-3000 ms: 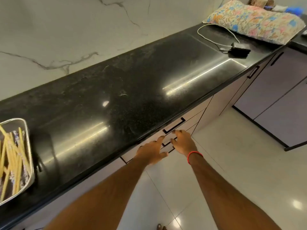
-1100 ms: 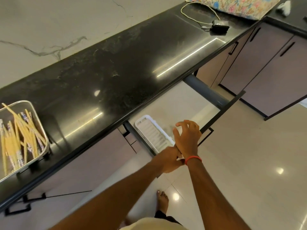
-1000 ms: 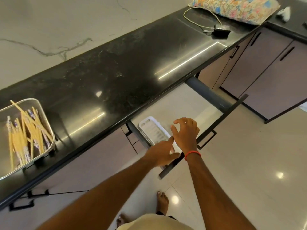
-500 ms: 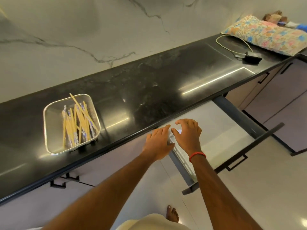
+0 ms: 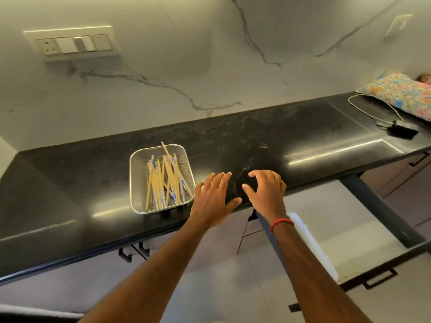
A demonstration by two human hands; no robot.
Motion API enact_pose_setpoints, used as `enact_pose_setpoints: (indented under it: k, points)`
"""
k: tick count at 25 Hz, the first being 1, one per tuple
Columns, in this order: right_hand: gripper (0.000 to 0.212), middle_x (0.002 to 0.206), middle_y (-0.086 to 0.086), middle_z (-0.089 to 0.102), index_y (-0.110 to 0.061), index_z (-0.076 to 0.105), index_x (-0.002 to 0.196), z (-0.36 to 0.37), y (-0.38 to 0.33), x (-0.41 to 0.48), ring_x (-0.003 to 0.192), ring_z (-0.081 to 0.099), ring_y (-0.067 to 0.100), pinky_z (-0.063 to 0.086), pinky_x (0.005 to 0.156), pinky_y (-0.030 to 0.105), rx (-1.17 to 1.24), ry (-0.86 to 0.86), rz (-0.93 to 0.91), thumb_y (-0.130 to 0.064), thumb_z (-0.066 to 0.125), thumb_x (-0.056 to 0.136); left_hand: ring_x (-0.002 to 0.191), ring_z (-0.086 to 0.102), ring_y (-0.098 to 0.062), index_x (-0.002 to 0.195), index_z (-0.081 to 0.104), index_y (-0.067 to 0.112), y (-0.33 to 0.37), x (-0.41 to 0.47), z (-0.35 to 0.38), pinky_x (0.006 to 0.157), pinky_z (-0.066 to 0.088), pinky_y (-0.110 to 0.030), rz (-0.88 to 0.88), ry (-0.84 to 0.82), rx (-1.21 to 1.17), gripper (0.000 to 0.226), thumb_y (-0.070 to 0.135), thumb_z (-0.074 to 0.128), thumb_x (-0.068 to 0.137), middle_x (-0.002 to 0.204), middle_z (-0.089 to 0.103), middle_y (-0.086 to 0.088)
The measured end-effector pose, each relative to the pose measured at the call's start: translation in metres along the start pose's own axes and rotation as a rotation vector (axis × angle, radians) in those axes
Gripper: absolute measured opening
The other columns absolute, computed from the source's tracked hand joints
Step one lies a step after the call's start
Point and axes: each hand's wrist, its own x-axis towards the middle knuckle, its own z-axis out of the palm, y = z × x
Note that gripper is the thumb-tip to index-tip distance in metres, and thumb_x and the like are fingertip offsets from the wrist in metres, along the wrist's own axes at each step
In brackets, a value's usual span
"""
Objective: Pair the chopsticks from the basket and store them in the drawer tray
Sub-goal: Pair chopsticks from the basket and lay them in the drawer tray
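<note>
A metal mesh basket (image 5: 137,183) sits on the black countertop (image 5: 256,141), holding several yellow chopsticks (image 5: 163,180) with blue-patterned ends. My left hand (image 5: 213,199) hovers just right of the basket, fingers spread, holding nothing. My right hand (image 5: 265,192), with a red thread at the wrist, is beside it over the counter's front edge, fingers curled apart and empty. Below on the right the drawer (image 5: 363,231) stands pulled out. A white tray (image 5: 312,248) lies along the drawer's left side, partly hidden by my right forearm.
A floral cushion (image 5: 401,94) and a white cable with a black adapter (image 5: 401,131) lie at the counter's far right. A switch panel (image 5: 72,43) is on the marble wall. Closed cabinets with black handles (image 5: 133,251) run under the counter.
The drawer went from shut to pulled open. Both hands have since risen from the drawer to the counter's edge, and the view has turned left, bringing the basket toward the centre.
</note>
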Motion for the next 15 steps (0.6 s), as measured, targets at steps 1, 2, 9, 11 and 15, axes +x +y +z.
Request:
enact_pose_setpoints:
  k: [1,2,9,11,15]
  points:
    - [0.035,0.127,0.002,0.06,-0.025,0.06,0.119,0.001,-0.008,0.002,0.131,0.042,0.026,0.035,0.105,0.045,0.001,-0.002,-0.009,-0.039,0.067,0.088,0.154,0.018,-0.024,0.156,0.017,0.029,-0.01,-0.002,-0.004,0.122,0.023,-0.052,-0.024,0.013,-0.006,0.082,0.07,0.042,0.09,0.164,0.028,0.002]
    - [0.035,0.127,0.002,0.059,-0.025,0.06,0.119,0.003,-0.016,0.004,0.131,0.041,0.026,0.035,0.105,0.045,0.007,-0.004,-0.014,-0.039,0.066,0.088,0.154,0.019,-0.024,0.156,0.018,0.029,-0.02,-0.004,-0.009,0.121,0.024,-0.052,-0.046,0.031,-0.016,0.081,0.07,0.042,0.09,0.164,0.028,0.001]
    - [0.035,0.129,0.002,0.06,-0.025,0.061,0.118,0.029,-0.07,-0.002,0.132,0.041,0.025,0.038,0.101,0.047,0.08,-0.057,-0.026,-0.039,0.067,0.087,0.149,0.029,-0.021,0.153,0.025,0.029,-0.082,-0.023,-0.029,0.117,0.033,-0.052,-0.132,0.069,-0.078,0.077,0.07,0.043,0.09,0.16,0.034,0.004]
    - [0.035,0.13,0.001,0.059,-0.025,0.06,0.12,0.037,-0.084,-0.007,0.133,0.04,0.025,0.038,0.102,0.045,0.088,-0.089,-0.034,-0.04,0.066,0.088,0.148,0.03,-0.02,0.152,0.026,0.029,-0.097,-0.029,-0.033,0.115,0.035,-0.052,-0.151,0.073,-0.079,0.077,0.07,0.043,0.089,0.159,0.035,0.004]
    - [0.037,0.132,0.0,0.058,-0.025,0.06,0.121,0.048,-0.107,-0.009,0.133,0.039,0.023,0.038,0.103,0.042,0.091,-0.141,-0.056,-0.041,0.066,0.089,0.147,0.032,-0.02,0.152,0.027,0.03,-0.119,-0.031,-0.038,0.114,0.037,-0.054,-0.19,0.082,-0.068,0.079,0.074,0.04,0.087,0.159,0.036,0.005]
